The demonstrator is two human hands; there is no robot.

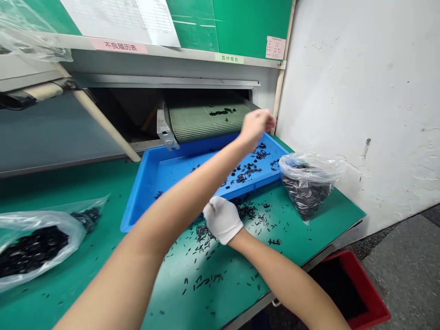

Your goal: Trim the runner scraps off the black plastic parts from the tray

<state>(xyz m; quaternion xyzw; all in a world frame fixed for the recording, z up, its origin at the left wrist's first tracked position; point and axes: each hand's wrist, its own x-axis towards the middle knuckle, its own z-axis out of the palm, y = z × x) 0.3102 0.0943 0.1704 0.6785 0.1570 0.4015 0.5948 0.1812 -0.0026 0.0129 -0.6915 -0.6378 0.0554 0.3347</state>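
My left hand, bare and slightly blurred, is raised over the far right part of a blue tray. Its fingers are curled together, and whatever they may hold is hidden. My right hand wears a white glove and sits by the tray's near edge, above the green table. Its fingers are pinched closed, and what is between them cannot be made out. My left forearm crosses in front of the tray and hides part of it. Small black plastic pieces lie in the tray, and black scraps are strewn below my right hand.
A green conveyor belt carrying a few black parts ends above the tray. Open plastic bags of black parts stand at the right and left. A red bin is below the table's right edge, near a white wall.
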